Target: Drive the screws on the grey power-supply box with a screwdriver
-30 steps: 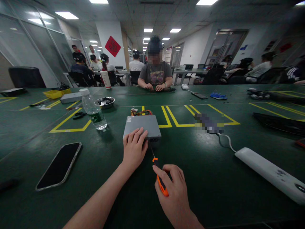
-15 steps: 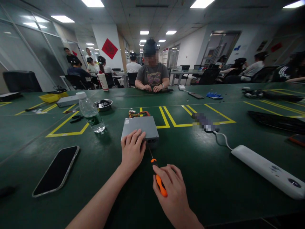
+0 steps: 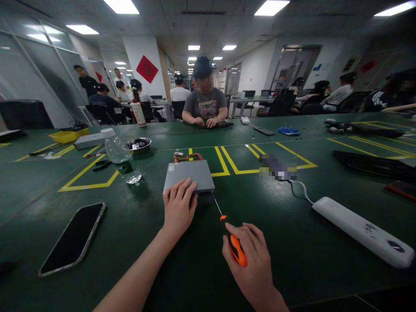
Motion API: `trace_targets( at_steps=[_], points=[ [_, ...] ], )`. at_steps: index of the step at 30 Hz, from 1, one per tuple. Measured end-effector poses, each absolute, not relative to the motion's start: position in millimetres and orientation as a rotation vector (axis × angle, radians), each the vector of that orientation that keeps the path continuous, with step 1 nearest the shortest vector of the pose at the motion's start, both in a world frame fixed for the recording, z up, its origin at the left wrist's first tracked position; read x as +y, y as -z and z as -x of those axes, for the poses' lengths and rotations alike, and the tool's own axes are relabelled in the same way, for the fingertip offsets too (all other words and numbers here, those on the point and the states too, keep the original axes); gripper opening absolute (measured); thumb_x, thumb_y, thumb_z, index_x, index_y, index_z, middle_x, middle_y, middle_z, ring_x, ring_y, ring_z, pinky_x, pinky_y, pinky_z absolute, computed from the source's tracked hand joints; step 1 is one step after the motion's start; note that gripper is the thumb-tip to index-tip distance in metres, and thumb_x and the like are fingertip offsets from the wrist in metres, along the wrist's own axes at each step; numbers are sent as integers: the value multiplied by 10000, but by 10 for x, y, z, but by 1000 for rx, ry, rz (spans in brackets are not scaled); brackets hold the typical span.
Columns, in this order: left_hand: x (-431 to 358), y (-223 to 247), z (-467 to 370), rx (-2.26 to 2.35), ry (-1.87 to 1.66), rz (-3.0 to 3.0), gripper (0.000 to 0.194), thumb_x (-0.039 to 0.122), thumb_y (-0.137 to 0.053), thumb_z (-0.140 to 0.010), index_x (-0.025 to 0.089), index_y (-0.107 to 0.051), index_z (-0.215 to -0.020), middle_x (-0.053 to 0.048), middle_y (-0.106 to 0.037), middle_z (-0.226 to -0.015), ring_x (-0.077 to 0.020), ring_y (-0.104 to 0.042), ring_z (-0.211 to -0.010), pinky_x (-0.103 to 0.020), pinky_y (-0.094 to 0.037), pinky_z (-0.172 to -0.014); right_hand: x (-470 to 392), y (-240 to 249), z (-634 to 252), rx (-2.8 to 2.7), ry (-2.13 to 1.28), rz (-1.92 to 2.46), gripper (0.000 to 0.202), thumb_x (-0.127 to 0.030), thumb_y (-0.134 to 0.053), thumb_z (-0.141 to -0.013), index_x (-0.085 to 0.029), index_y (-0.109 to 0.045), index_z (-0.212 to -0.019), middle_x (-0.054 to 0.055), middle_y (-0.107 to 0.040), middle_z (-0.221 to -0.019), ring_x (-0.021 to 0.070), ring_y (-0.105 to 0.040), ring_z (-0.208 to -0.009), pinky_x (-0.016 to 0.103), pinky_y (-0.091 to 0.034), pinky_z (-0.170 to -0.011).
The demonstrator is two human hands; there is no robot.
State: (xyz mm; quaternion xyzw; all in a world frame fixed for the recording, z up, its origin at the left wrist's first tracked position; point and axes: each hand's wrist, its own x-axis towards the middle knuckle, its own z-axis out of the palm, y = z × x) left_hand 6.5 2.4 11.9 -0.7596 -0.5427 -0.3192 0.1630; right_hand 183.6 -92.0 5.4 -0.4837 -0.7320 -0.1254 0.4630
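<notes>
A grey metal computer power supply lies on the green table, its bundle of coloured wires at the far side. My left hand holds it at the near edge, fingers over the top and thumb down by the front face. In my right hand is a screwdriver with an orange and black handle, gripped from above. Its thin shaft slants up and left, and the tip is at the box's near right corner. Whether the tip touches the metal I cannot tell.
Left of the box stand a water bottle and a metal bowl; a phone lies nearer. On the right, a white power strip has a cable to a blurred device. A person sits opposite.
My right hand and the screwdriver have moved right, so the tip has shifted from the middle of the near face to its right corner. My left hand stays on the power supply.
</notes>
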Motion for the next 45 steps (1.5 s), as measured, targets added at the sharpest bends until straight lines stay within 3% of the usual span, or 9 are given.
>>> trace_targets(
  at_steps=[26,33,37,40,42,45],
  points=[
    [18,-149,-74,-1543,943,2167,345,238,-479,-840,257,-522,-1181,-65,-536,-1269,-254,-456,-1176,-435,-308,-921,-913,-40,-1811,-1807,289,1214,203,-153,-483,-826,-175,-542,-1020,29,-638,-813,155,-609,-761,389,-470,-793],
    [21,-142,-72,-1554,914,2173,322,259,-445,-864,250,-511,-1179,-54,-530,-1278,-238,-444,-1185,-421,-295,-931,-925,-66,-1811,-1735,192,1228,248,-346,-496,-857,-140,-508,-996,43,-623,-774,146,-600,-657,307,-499,-633],
    [24,-141,-71,-1545,923,2175,326,254,-456,-859,250,-510,-1181,-56,-530,-1278,-239,-445,-1184,-424,-293,-936,-938,-55,-1779,-1777,242,1160,144,-189,-479,-853,-161,-539,-981,11,-585,-715,120,-565,-633,276,-474,-620],
    [25,-139,-68,-1541,931,2175,334,246,-476,-846,254,-515,-1178,-60,-533,-1273,-245,-452,-1178,-429,-299,-931,-952,-40,-1757,-1811,301,1169,205,-102,-489,-810,-186,-581,-972,5,-544,-697,120,-536,-633,288,-446,-626],
    [23,-138,-68,-1544,928,2176,335,246,-474,-846,252,-515,-1179,-62,-530,-1276,-246,-451,-1180,-428,-301,-928,-958,-38,-1759,-1809,291,1174,204,-103,-497,-803,-190,-592,-961,7,-531,-698,122,-528,-634,294,-438,-635],
    [21,-139,-71,-1544,930,2172,330,246,-466,-852,256,-515,-1178,-60,-535,-1271,-244,-449,-1182,-427,-298,-928,-962,-43,-1780,-1801,225,1195,166,-225,-518,-824,-190,-571,-977,16,-563,-741,142,-552,-676,320,-447,-678]
  ],
)
